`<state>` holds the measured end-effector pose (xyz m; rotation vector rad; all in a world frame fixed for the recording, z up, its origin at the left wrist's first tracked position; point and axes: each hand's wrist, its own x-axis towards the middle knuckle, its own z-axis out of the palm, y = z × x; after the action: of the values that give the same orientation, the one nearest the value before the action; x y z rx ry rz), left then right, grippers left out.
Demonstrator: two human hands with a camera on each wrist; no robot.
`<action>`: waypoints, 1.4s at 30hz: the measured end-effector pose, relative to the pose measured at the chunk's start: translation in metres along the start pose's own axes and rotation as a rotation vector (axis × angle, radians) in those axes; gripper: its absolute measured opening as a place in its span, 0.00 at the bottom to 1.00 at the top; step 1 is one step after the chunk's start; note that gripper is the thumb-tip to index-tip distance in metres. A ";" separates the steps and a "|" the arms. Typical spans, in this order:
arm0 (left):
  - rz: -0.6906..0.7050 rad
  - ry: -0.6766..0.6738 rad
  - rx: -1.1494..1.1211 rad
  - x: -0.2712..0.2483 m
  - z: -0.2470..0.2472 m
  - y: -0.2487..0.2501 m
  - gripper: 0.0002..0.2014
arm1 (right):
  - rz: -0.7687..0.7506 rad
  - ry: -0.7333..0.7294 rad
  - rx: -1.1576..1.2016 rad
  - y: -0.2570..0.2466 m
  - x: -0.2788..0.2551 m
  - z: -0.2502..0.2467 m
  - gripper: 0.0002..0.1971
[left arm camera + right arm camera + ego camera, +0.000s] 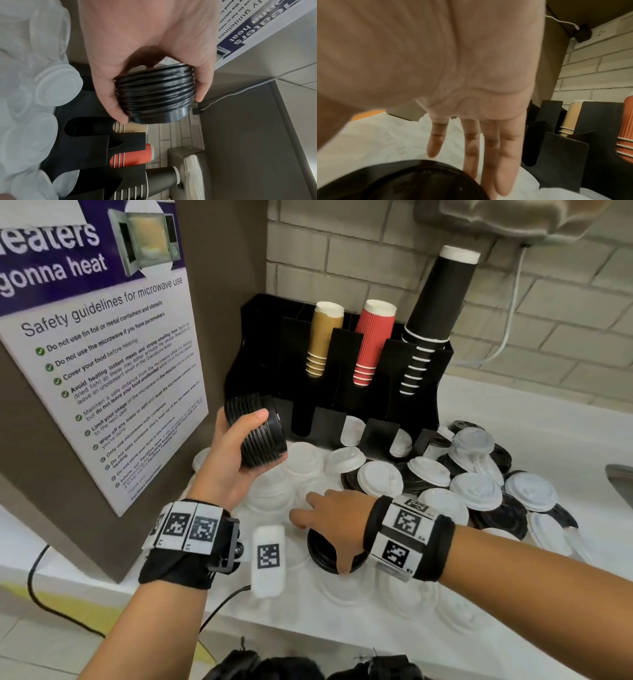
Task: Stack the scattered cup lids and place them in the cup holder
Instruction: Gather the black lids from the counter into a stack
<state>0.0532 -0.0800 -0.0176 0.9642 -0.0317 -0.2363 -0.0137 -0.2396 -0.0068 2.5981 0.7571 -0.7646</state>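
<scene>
My left hand grips a stack of several black lids lying on its side, just left of the black cup holder. The left wrist view shows thumb and fingers wrapped round the stack of black lids, above the cup holder. My right hand is spread flat over a single black lid on the counter, its thumb at the lid's near edge. In the right wrist view the fingers are straight above that black lid. White and black lids lie scattered to the right.
The holder carries tan cups, red cups and a tall stack of black cups. A brown panel with a poster stands close on the left. A white tagged device hangs by my left wrist. A sink edge shows at far right.
</scene>
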 end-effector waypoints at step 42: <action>-0.221 -0.210 -0.106 0.005 0.043 -0.034 0.33 | -0.132 0.957 1.272 0.076 -0.015 -0.015 0.14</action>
<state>0.0464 -0.1346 -0.0215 0.8342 -0.1040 -0.5379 0.0249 -0.2998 0.0259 4.1914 0.7928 0.2156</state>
